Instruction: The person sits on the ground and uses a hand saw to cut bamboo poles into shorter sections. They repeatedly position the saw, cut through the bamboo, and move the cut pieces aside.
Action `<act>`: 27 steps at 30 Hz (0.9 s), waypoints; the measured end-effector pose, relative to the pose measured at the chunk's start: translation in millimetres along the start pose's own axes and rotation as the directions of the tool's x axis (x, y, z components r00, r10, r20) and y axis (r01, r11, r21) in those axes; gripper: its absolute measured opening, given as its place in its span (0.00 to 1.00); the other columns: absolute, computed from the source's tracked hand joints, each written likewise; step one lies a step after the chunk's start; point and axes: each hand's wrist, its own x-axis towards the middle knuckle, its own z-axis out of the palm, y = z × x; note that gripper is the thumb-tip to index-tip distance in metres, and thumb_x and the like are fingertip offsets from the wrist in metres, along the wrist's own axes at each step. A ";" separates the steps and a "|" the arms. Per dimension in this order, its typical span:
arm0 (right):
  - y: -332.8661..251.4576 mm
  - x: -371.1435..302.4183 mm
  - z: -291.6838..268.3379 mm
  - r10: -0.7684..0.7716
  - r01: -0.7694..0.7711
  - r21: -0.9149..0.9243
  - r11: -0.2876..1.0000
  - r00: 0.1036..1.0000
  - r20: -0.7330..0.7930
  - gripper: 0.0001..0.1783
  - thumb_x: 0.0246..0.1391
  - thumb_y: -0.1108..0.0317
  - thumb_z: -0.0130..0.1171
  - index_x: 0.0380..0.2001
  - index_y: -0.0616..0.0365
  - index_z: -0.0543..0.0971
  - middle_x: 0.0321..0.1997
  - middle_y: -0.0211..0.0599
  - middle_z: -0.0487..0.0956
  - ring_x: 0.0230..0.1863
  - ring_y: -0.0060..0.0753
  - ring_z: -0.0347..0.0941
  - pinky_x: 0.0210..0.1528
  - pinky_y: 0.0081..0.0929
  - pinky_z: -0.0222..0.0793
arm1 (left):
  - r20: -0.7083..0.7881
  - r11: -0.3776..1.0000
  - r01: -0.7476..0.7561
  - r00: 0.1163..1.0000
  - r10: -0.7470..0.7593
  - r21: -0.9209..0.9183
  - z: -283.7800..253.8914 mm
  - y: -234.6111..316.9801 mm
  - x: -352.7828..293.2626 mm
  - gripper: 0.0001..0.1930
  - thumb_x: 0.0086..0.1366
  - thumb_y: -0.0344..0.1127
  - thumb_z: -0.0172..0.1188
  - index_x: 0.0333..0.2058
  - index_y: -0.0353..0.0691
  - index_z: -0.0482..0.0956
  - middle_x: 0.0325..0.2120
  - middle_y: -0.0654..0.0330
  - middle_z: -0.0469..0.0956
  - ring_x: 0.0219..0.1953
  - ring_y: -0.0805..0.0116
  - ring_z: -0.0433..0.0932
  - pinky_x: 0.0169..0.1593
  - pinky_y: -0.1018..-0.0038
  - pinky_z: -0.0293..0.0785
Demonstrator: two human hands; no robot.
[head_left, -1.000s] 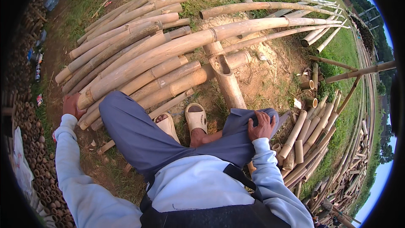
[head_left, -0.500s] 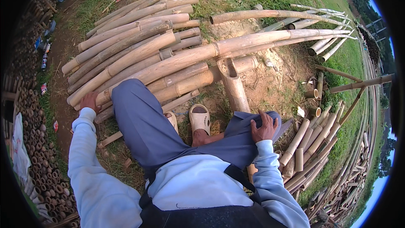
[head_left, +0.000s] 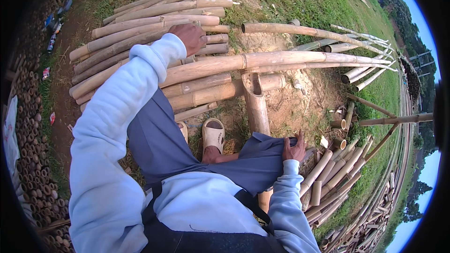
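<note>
My left hand (head_left: 189, 37) reaches across the pile of cut bamboo poles (head_left: 140, 28), its fingers curled over the right-hand end of one pole. The sleeve and wrist cover part of the poles below. Resting on my right knee, my right hand (head_left: 294, 149) is open and holds nothing. In front of me a long bamboo pole (head_left: 281, 58) lies across a thick upright-tilted bamboo post (head_left: 255, 105) with a hollow cut in its top. A thick bamboo piece (head_left: 206, 94) lies crosswise behind that post.
My sandalled foot (head_left: 213, 136) is on the ground beside the post. Long poles (head_left: 304, 30) extend to the right. Short bamboo pieces (head_left: 323, 173) are heaped at lower right beside a bamboo frame (head_left: 398, 120). A stack of bamboo ends (head_left: 35, 178) stands at far left.
My left hand has moved from the near-left ends of the poles up and right to their far ends. My right hand stays on the knee, its fingers shifted. The view has turned slightly.
</note>
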 end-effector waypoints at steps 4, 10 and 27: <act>-20.0 -3.2 -1.3 0.119 -0.115 -0.071 0.991 0.991 0.058 0.38 0.53 0.54 0.66 0.66 0.49 0.69 0.54 0.33 0.82 0.60 0.43 0.72 0.63 0.44 0.64 | 0.186 0.998 -0.068 0.980 0.069 -0.015 80.2 43.6 45.4 0.33 0.61 0.56 0.64 0.57 0.39 0.74 0.54 0.47 0.78 0.59 0.47 0.75 0.61 0.53 0.71; -9.8 -6.5 3.7 0.105 -0.104 0.050 0.993 0.994 -0.011 0.41 0.52 0.58 0.67 0.69 0.49 0.66 0.53 0.31 0.83 0.59 0.43 0.73 0.63 0.45 0.64 | 0.261 0.997 0.074 0.962 -0.077 0.022 140.8 61.1 76.7 0.53 0.38 0.57 0.80 0.60 0.32 0.68 0.60 0.46 0.72 0.64 0.51 0.69 0.68 0.60 0.62; -122.9 49.1 -245.5 -0.217 0.682 0.305 0.665 0.567 -0.795 0.39 0.68 0.70 0.50 0.76 0.57 0.46 0.43 0.57 0.83 0.45 0.42 0.82 0.48 0.35 0.79 | 0.296 0.995 0.083 0.950 -0.094 0.051 169.8 68.7 85.2 0.42 0.49 0.50 0.73 0.60 0.35 0.69 0.49 0.51 0.81 0.55 0.53 0.79 0.60 0.61 0.68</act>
